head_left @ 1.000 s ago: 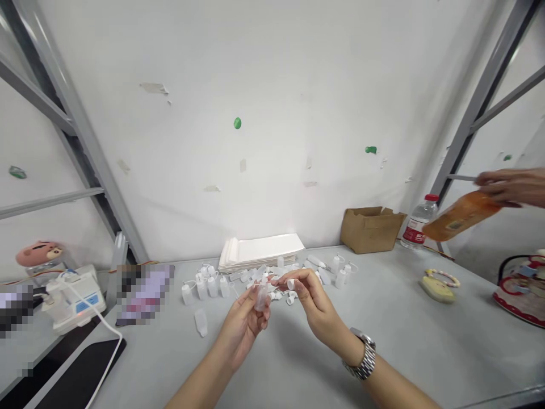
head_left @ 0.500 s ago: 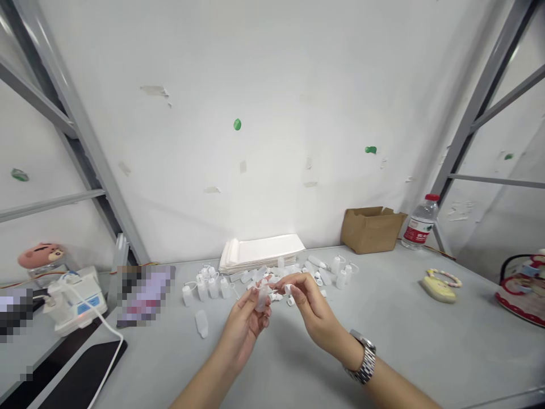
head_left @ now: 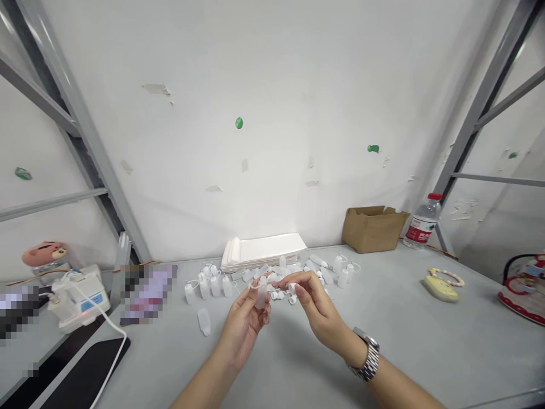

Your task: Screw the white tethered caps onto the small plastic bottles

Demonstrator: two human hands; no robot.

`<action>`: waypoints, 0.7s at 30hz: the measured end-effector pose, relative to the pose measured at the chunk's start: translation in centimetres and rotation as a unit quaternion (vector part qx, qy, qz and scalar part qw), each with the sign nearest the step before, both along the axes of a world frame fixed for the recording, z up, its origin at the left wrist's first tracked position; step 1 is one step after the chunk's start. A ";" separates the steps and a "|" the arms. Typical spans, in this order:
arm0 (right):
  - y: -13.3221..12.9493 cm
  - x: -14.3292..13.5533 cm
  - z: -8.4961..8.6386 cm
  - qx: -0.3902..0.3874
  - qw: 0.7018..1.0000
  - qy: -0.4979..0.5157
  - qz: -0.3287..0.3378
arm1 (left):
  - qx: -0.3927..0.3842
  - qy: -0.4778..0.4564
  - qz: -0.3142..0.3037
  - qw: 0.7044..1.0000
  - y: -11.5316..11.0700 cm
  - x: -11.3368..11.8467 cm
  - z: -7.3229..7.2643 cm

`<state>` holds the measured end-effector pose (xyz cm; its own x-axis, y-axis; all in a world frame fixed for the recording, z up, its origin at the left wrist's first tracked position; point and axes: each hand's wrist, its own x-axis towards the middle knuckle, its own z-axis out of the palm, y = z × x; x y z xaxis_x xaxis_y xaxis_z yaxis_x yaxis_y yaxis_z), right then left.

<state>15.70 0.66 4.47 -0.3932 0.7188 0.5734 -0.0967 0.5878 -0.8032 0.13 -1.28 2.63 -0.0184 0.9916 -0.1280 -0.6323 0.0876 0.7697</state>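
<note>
My left hand (head_left: 244, 322) is closed round a small translucent squeeze bottle (head_left: 261, 295), held upright with a thin strap loop by its neck. Close by on the right, my right hand (head_left: 317, 304) pinches a white cap (head_left: 292, 288) between thumb and fingers, apart from the bottle. Behind both hands lies a loose pile of bottles and white caps (head_left: 276, 295), partly hidden by the fingers. Several capped bottles (head_left: 215, 286) stand upright to the left, and a single capless bottle (head_left: 204, 322) lies flat nearer to me.
A stack of white sheets or envelopes (head_left: 266, 248) lies against the wall. More bottles (head_left: 343, 278) stand to the right, before a cardboard box (head_left: 374, 230) and a water bottle (head_left: 422, 222). A power strip (head_left: 83, 301) and cable are at left; a yellow pouch-like item (head_left: 440, 288) lies right.
Both hands keep their hold on the bottle and the cap, nearly in place. The view has shifted slightly.
</note>
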 end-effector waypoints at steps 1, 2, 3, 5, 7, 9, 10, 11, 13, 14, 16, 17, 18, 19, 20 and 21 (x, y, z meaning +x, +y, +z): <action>0.0 0.0 0.0 0.000 1.000 -0.001 0.001 | 0.002 0.000 -0.003 1.000 0.0 0.0 0.0; 0.0 0.0 0.0 0.001 1.000 -0.002 0.003 | 0.005 0.000 -0.007 1.000 0.0 0.0 0.0; 0.0 0.0 0.0 0.001 1.000 -0.002 0.005 | 0.007 0.000 -0.011 1.000 0.0 0.0 0.0; 0.0 0.0 0.0 0.001 1.000 -0.001 0.005 | 0.009 0.001 -0.016 1.000 0.0 0.0 0.1; 0.0 0.0 0.0 0.000 1.000 0.000 0.005 | 0.010 0.004 -0.019 1.000 0.0 0.0 0.1; 0.0 -0.1 0.0 -0.001 1.000 0.000 0.007 | 0.010 0.009 -0.017 1.000 0.0 0.0 0.1; 0.0 -0.1 0.0 -0.001 1.000 -0.001 0.009 | 0.010 0.011 -0.015 1.000 0.0 0.0 0.1; 0.0 -0.1 0.0 -0.002 1.000 -0.002 0.011 | 0.010 0.014 -0.012 1.000 0.1 0.1 0.1; 0.1 -0.1 -0.1 -0.003 1.000 -0.008 0.010 | 0.012 0.023 -0.008 1.000 0.1 0.0 0.0; 0.1 -0.1 -0.2 -0.001 1.000 -0.011 0.007 | 0.016 0.033 -0.008 0.999 0.2 0.0 -0.1; 0.2 -0.1 -0.2 0.005 1.000 -0.015 -0.003 | 0.027 0.062 -0.008 0.998 0.3 -0.1 -0.2; 0.3 -0.1 -0.2 0.009 1.000 -0.016 -0.008 | 0.034 0.077 -0.005 0.996 0.4 -0.1 -0.3; 0.3 -0.1 -0.2 0.012 1.000 -0.016 -0.013 | 0.038 0.092 -0.001 0.995 0.4 -0.1 -0.3; 0.4 -0.1 -0.2 0.015 1.000 -0.015 -0.017 | 0.042 0.107 0.004 0.993 0.4 -0.1 -0.3; 0.4 -0.1 -0.2 0.016 1.000 -0.013 -0.021 | 0.045 0.123 0.007 0.991 0.3 -0.1 -0.3; 0.3 -0.2 -0.2 0.017 1.000 -0.010 -0.024 | 0.049 0.139 0.010 0.989 0.3 0.0 -0.3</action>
